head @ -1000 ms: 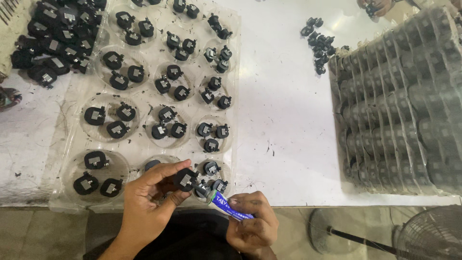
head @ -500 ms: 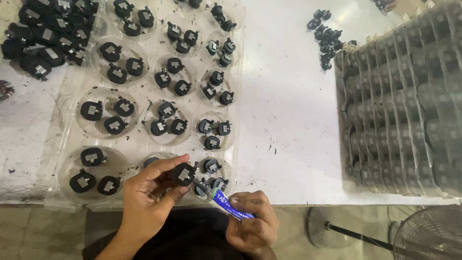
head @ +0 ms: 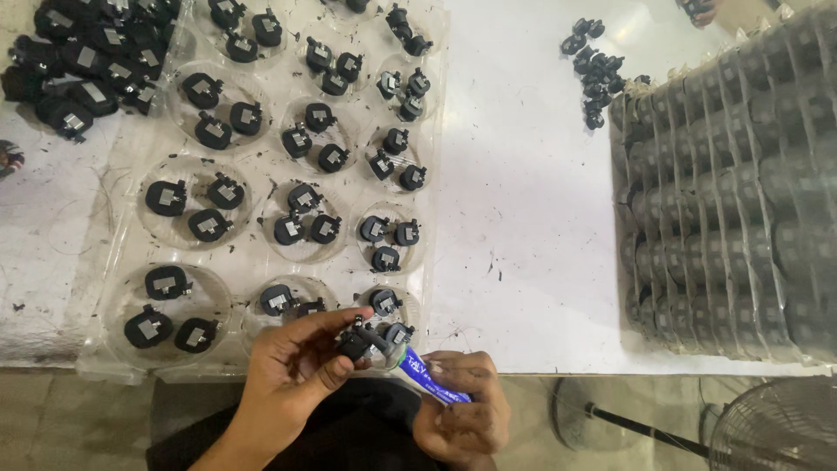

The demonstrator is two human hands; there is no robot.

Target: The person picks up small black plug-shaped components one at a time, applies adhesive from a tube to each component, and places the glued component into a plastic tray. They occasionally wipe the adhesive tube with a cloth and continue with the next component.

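Both hands unmoved: left pinches black part, right squeezes glue tube

A white, scuffed table carries a clear plastic tray with round wells, most wells holding two or three small black round parts with grey square tops. A loose heap of the same black parts lies at the far left, and a smaller black cluster lies far right of the tray. Stacked grey ribbed trays fill the right side. A metal floor fan stands below the table's edge.
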